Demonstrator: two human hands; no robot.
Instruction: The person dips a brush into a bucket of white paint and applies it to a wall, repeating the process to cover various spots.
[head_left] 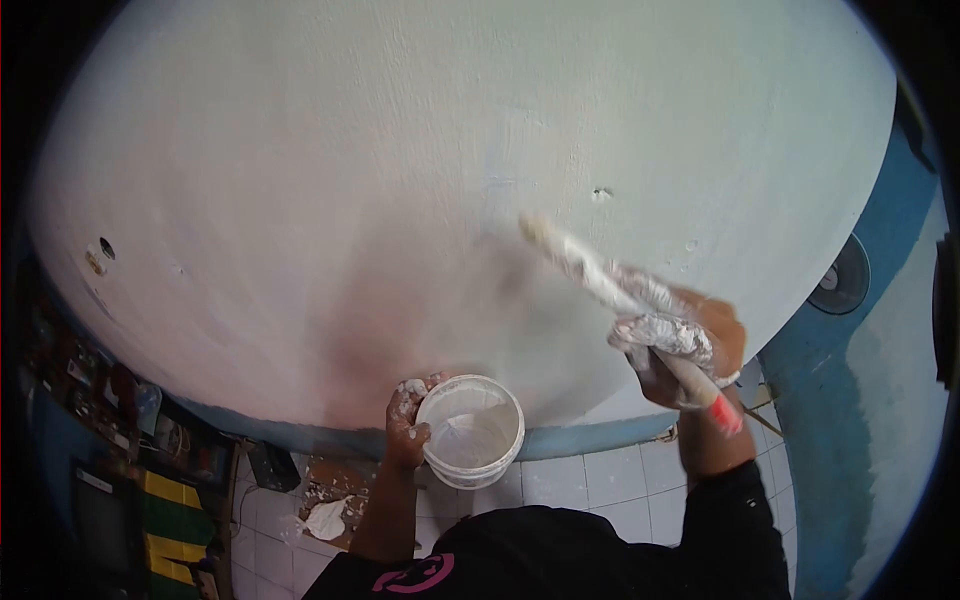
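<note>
My left hand point(406, 425), smeared with white paint, grips the rim of a small white bucket point(470, 432) that holds white paint, held low in front of me. My right hand point(675, 345), also coated in paint, is shut on a paint-covered brush point(590, 272) with a red-tipped handle end point(728, 415). The brush head touches the white wall point(400, 180) up and to the left of that hand. Both arms wear black sleeves.
The wall has small holes point(600, 194) and a fitting at the left point(100, 252). A blue wall section with a round socket point(840, 275) stands at the right. Below lie white floor tiles point(600, 480), paint splatter on cardboard point(325, 515) and cluttered shelves at left point(160, 490).
</note>
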